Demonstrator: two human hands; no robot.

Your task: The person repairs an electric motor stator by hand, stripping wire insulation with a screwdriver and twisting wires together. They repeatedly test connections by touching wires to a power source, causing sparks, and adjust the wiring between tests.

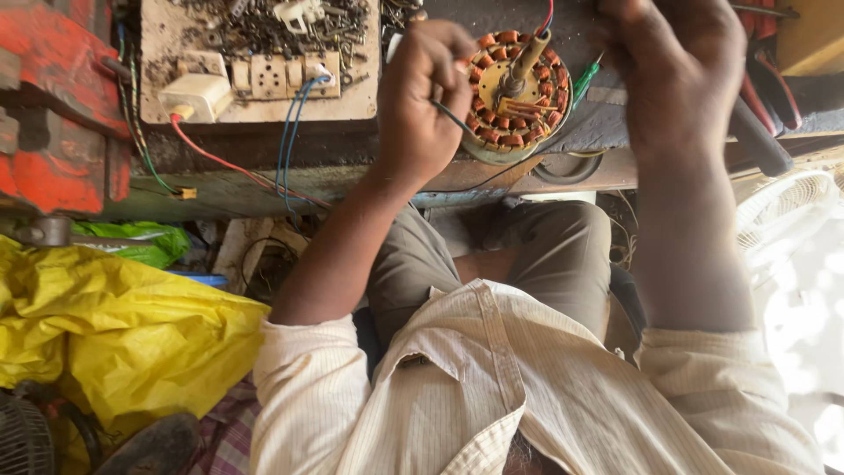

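A round motor stator with copper-coloured windings and a centre shaft lies on the workbench edge. My left hand is closed around a thin dark wire or probe whose end reaches onto the stator's left side. My right hand hovers over the bench to the right of the stator, fingers bent; what it holds is hidden. A green-handled tool lies beside the stator, between it and my right hand.
A board with sockets and a white plug sits at the left, with red and blue wires hanging off it. A red machine part stands far left. Yellow plastic sheet lies below. A white fan guard is at right.
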